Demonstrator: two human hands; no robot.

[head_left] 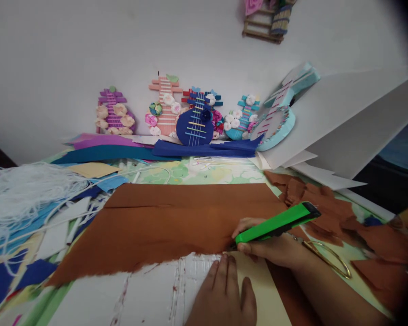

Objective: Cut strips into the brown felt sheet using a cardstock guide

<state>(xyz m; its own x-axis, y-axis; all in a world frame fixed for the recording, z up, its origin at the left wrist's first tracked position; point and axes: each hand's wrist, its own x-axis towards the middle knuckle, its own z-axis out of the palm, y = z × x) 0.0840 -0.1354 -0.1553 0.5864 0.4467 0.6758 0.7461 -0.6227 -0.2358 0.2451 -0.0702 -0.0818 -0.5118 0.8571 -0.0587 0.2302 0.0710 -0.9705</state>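
My right hand (265, 244) is closed round a green utility knife (275, 222), its front end pointing down to the left at the brown paper (177, 222). The tip of the blade is hard to make out. Flat with fingers stretched out, my left hand (222, 294) presses on a cream strip of card (263, 287) just below the knife. Beneath both lies a white board (149, 294) with scored lines and reddish marks. The brown sheet's near edge runs ragged across this board.
Torn brown paper pieces (313, 203) and gold-handled scissors (329, 258) lie right. White cord (30, 194) is heaped left over blue scraps. Several small paper lutes, including a dark blue one (192, 124), lean on the wall. White sheets (326, 117) stand at back right.
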